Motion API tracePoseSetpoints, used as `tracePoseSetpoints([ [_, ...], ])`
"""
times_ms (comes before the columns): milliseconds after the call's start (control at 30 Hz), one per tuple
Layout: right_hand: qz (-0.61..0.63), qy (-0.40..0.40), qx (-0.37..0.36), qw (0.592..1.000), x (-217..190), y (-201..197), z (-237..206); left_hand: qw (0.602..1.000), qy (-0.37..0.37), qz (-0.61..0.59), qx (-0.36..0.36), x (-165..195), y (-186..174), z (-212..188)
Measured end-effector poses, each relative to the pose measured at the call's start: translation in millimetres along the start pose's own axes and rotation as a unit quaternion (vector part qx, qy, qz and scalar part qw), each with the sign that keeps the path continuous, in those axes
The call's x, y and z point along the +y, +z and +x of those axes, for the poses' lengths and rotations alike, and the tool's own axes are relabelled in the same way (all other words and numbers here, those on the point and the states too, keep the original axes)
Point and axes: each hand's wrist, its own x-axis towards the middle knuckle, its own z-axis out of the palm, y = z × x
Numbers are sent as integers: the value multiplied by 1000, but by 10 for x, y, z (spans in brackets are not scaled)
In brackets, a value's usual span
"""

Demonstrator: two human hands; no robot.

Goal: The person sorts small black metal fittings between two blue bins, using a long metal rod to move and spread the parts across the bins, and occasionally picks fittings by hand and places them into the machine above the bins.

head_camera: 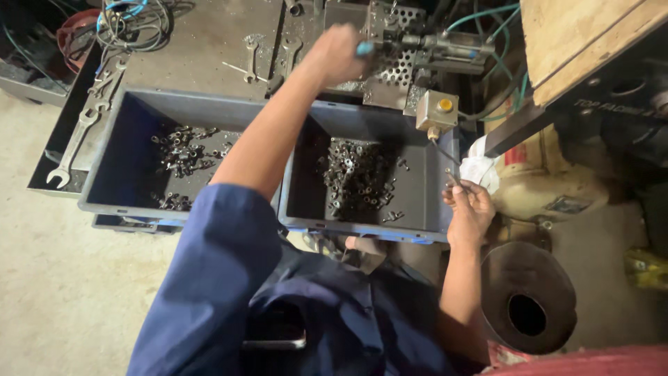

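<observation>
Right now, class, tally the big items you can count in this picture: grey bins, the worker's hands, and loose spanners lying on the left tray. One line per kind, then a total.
Grey bins: 2, left bin and right bin
Hands: 2, left hand and right hand
Spanners: 2, large spanner and smaller spanner
Total: 6

My sleeve (216, 278) and overalls are dark navy blue. The lever handle (364, 48) in my left hand (337, 54) is bright light blue. Both plastic bins (278, 115) are slate grey, with dark, dull steel fittings (355, 177) inside. The switch box (437, 110) is beige with a yellow button. The hoses (487, 14) are teal. The wrenches (73, 146) are silvery grey, the rag (480, 170) white, the wooden board (577, 35) tan, and the floor (56, 278) pale grey.
</observation>
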Motion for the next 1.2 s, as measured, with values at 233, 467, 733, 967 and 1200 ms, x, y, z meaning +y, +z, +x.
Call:
tracePoseSetpoints([
  [233,101,84,-10,991,-131,466,110,994,-7,-110,-10,-162,357,-1813],
  [467,181,70,-87,977,-142,1648,831,998,-28,-43,-38,36,422,-2532],
  [733,173,121,49,976,38,2526,1617,994,-60,-48,-76,90,388,-2505],
  [967,168,82,31,982,38,2697,1846,993,-66,-73,-69,131,319,-2478],
  [1200,54,105,-73,990,-52,2546,1846,994,-64,-65,-67,132,313,-2473],
])
